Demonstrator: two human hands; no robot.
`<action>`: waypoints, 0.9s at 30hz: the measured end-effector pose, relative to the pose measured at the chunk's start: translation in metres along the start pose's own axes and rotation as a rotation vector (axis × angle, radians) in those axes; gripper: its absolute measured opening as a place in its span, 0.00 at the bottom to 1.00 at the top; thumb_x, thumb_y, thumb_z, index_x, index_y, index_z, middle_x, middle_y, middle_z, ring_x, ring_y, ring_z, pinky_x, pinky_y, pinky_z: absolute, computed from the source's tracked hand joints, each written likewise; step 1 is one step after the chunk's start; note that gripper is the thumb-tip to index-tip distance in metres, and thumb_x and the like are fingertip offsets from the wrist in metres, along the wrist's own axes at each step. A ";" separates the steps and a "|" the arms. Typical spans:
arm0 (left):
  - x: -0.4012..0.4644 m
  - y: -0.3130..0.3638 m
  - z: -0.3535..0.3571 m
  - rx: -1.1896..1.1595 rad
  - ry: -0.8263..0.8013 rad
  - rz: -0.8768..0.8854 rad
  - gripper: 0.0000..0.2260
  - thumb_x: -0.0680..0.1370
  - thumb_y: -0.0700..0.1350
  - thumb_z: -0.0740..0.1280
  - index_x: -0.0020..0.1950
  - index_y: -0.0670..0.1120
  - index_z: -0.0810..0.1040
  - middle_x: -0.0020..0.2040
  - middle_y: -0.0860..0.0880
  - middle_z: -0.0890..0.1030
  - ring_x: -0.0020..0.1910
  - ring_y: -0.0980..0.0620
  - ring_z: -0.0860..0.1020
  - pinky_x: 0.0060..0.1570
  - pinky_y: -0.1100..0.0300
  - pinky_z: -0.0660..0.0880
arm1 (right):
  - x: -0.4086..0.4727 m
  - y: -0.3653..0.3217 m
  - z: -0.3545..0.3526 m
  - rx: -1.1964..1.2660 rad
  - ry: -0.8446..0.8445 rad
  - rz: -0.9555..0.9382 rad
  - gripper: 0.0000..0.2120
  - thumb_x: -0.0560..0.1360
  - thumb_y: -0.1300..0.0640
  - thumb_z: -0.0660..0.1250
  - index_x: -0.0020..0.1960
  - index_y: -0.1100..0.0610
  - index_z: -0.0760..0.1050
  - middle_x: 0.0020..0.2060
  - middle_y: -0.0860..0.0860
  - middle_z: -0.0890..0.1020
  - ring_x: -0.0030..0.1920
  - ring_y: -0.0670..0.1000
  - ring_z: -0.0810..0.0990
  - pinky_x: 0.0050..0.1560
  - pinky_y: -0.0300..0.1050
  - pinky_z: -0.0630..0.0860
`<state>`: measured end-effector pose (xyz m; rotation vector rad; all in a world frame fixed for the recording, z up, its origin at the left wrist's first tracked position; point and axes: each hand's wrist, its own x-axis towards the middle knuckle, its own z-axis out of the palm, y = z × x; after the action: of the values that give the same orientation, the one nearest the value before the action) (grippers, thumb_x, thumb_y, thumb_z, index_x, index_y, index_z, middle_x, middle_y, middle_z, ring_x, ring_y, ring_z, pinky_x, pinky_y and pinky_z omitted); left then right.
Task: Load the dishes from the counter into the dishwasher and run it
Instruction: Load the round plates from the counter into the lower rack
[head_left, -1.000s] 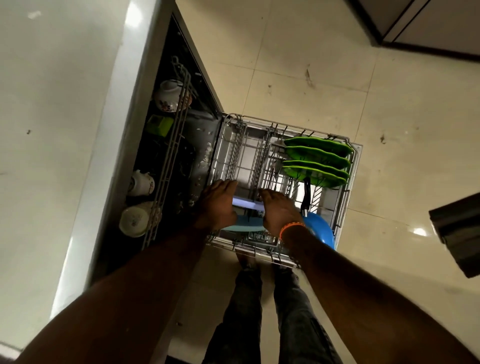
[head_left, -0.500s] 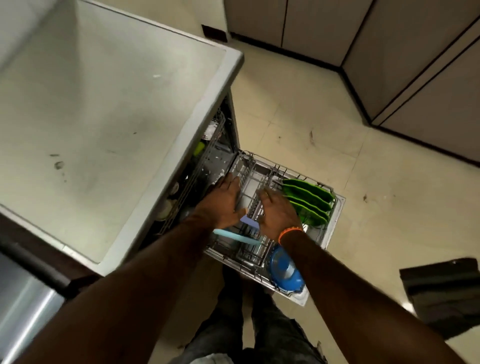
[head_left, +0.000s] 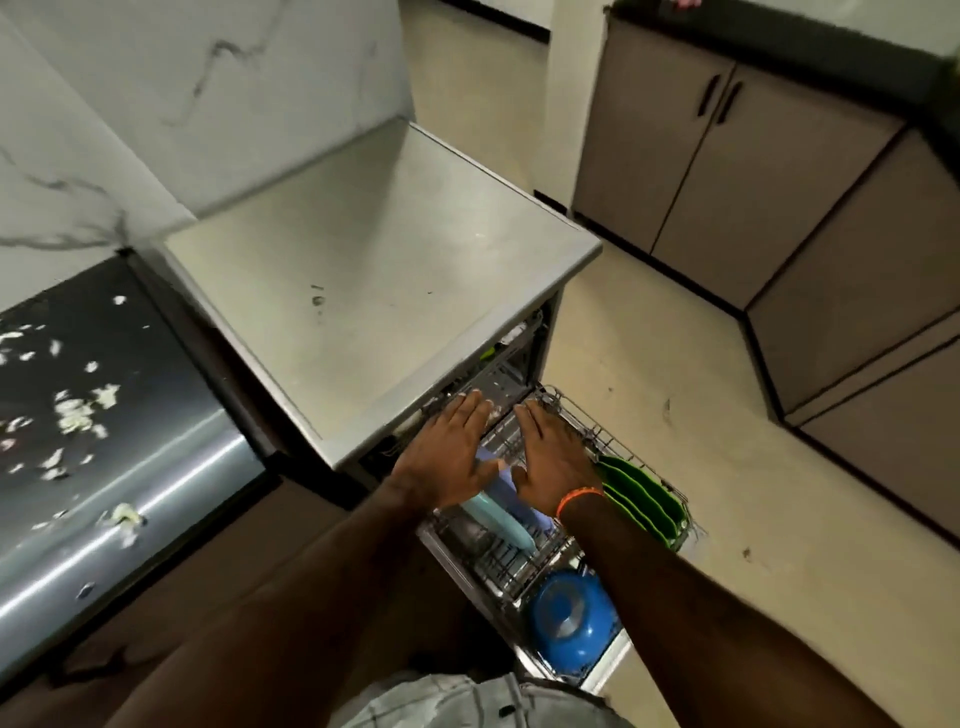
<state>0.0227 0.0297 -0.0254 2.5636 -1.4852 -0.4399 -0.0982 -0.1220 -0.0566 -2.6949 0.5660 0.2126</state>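
Both hands are flat over the pulled-out lower rack (head_left: 618, 447) of the dishwasher (head_left: 384, 291). The left hand (head_left: 449, 457) and the right hand (head_left: 553, 462) have straight fingers, spread a little apart, and they hold nothing.

Just under the palms stand a pale blue plate (head_left: 498, 519) and a light purple plate (head_left: 491, 460). I cannot tell if the hands touch them. To the right of the right fingers stand the green plates (head_left: 644, 499). A blue bowl (head_left: 569, 621) sits back by the wrists, at the near end of the rack.

I think the rack goes in next. If it is pushed hard, the plates could tip over and bang together. The fingertips point at the dark opening, so they could get squashed between the rack and the dishwasher. If a plate sticks up too high, it might bump the rack above.
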 end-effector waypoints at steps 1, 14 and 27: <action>-0.013 -0.004 -0.003 0.012 0.040 -0.014 0.38 0.80 0.64 0.58 0.83 0.46 0.52 0.83 0.46 0.50 0.82 0.47 0.48 0.78 0.47 0.51 | 0.000 -0.010 -0.001 -0.019 -0.007 -0.035 0.42 0.77 0.41 0.63 0.82 0.55 0.47 0.82 0.53 0.50 0.80 0.57 0.52 0.78 0.58 0.56; -0.174 -0.063 -0.018 0.002 0.238 -0.350 0.38 0.80 0.67 0.54 0.83 0.48 0.48 0.83 0.47 0.45 0.82 0.48 0.40 0.79 0.48 0.43 | -0.036 -0.146 0.013 -0.140 -0.006 -0.312 0.42 0.77 0.47 0.64 0.83 0.54 0.45 0.82 0.53 0.48 0.80 0.55 0.51 0.78 0.55 0.56; -0.382 -0.107 -0.003 -0.074 0.356 -0.763 0.39 0.81 0.68 0.52 0.83 0.47 0.46 0.83 0.47 0.41 0.81 0.48 0.38 0.79 0.46 0.43 | -0.099 -0.300 0.071 -0.238 -0.026 -0.626 0.42 0.75 0.48 0.66 0.82 0.53 0.50 0.81 0.53 0.54 0.79 0.56 0.57 0.75 0.56 0.60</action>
<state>-0.0665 0.4137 0.0161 2.8624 -0.3398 -0.0896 -0.0686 0.1957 0.0001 -2.9339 -0.3428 0.1466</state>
